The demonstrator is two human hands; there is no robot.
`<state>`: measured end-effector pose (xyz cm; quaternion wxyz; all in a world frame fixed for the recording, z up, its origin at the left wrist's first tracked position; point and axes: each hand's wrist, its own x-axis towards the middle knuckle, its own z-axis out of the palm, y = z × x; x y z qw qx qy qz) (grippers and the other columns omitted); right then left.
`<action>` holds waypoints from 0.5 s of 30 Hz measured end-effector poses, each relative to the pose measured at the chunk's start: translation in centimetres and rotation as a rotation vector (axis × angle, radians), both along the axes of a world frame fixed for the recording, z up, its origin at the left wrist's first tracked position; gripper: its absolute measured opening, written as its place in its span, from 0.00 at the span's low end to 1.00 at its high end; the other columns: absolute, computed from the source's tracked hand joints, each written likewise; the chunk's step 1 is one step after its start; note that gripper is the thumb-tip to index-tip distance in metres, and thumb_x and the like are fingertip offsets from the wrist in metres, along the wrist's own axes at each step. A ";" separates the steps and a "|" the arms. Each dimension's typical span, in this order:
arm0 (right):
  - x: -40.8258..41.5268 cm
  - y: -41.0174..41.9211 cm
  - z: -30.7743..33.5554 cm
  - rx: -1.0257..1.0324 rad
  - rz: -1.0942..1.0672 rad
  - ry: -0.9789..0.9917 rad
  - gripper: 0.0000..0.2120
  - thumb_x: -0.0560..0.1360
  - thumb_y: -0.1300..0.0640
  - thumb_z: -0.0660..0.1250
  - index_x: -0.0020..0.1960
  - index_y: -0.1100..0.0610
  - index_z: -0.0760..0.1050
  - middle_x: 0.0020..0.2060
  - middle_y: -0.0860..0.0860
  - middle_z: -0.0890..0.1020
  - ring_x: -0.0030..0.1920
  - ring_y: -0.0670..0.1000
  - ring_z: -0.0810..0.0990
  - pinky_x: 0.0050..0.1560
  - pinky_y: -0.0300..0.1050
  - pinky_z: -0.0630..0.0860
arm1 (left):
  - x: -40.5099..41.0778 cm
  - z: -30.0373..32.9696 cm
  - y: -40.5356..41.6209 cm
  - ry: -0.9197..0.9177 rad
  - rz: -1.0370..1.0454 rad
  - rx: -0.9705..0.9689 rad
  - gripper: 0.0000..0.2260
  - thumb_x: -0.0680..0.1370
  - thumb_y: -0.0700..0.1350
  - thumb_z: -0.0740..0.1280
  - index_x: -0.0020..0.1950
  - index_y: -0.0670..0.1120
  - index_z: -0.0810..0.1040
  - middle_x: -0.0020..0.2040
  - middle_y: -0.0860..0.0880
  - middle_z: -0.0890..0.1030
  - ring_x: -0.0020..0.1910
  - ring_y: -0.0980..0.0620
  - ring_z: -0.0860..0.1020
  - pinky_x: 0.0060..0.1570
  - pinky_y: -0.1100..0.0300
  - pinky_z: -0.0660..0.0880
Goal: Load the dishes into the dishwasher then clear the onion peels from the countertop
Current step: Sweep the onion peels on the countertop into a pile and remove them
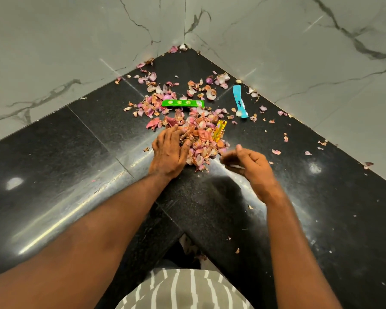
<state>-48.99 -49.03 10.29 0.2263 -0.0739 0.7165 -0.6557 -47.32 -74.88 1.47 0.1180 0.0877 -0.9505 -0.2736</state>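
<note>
Black stone countertop (54, 166) in a corner between 2 marble walls (76, 41). Onion peels (201, 139) lie heaped near the middle, with loose ones scattered back to the corner and along the right wall. 3 wrappers sit among them: green wrapper (182, 103) behind the heap, blue wrapper (240, 101) to the right, yellow wrapper (219, 130) against the heap's right edge. Left hand (168, 151) rests flat against the heap's left side, fingers extended into the peels. Right hand (251, 162) hovers just right of the heap, fingers loosely curled, blurred; contents cannot be told.
</note>
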 end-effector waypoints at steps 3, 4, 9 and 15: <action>2.0 4.7 0.1 0.132 0.339 -0.275 0.21 0.82 0.46 0.67 0.56 0.65 0.84 0.55 0.62 0.86 0.58 0.59 0.85 0.64 0.57 0.80 | -0.1 -0.2 0.1 0.009 -0.006 0.007 0.24 0.84 0.63 0.50 0.74 0.52 0.68 0.76 0.48 0.68 0.77 0.47 0.60 0.73 0.43 0.60; 3.0 6.1 -0.1 0.185 0.451 -0.366 0.23 0.80 0.44 0.70 0.57 0.64 0.84 0.57 0.62 0.86 0.59 0.60 0.84 0.64 0.56 0.80 | 0.0 -0.2 0.1 0.015 -0.005 0.007 0.23 0.85 0.62 0.51 0.74 0.52 0.69 0.76 0.48 0.68 0.77 0.47 0.60 0.73 0.44 0.60; 7.1 9.0 -1.1 0.321 0.675 -0.681 0.28 0.75 0.41 0.74 0.59 0.66 0.84 0.56 0.64 0.85 0.58 0.61 0.85 0.57 0.49 0.82 | 0.0 -0.1 0.1 0.023 -0.004 0.001 0.21 0.85 0.61 0.52 0.73 0.52 0.69 0.75 0.48 0.68 0.76 0.47 0.61 0.72 0.45 0.59; 9.5 5.4 -3.1 0.313 0.520 -0.448 0.16 0.82 0.53 0.70 0.63 0.62 0.80 0.54 0.58 0.87 0.55 0.63 0.86 0.52 0.49 0.84 | 0.2 0.0 0.2 0.049 -0.009 -0.007 0.21 0.85 0.60 0.53 0.72 0.51 0.70 0.73 0.47 0.69 0.75 0.46 0.62 0.70 0.46 0.58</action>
